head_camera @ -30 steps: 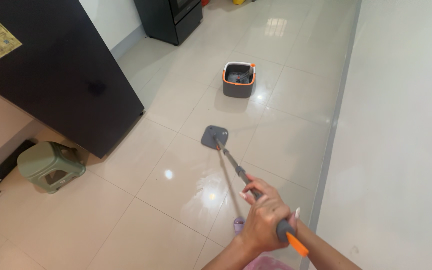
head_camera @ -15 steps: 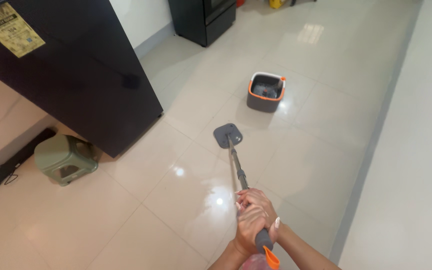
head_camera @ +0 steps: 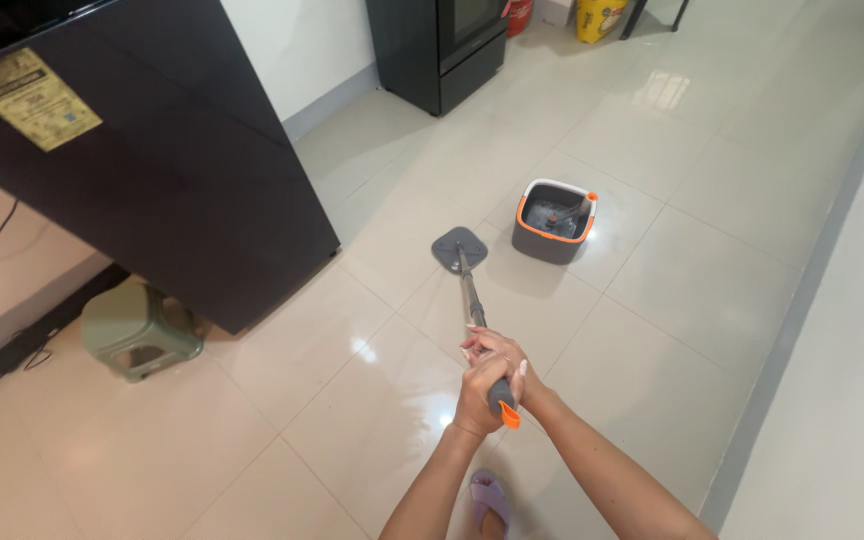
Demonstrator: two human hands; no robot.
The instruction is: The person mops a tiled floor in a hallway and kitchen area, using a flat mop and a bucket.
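I had my left hand and right hand clamped together round the mop handle, angling its flat head onto the tiles beside the grey bucket.

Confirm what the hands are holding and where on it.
Both hands, left hand and right hand, grip the mop at the upper end of its handle, just above the orange tip; the mop head lies flat on the floor near the bucket.

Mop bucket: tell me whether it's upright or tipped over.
Upright: the grey mop bucket stands on its base on the tiled floor, its orange-rimmed opening facing up.
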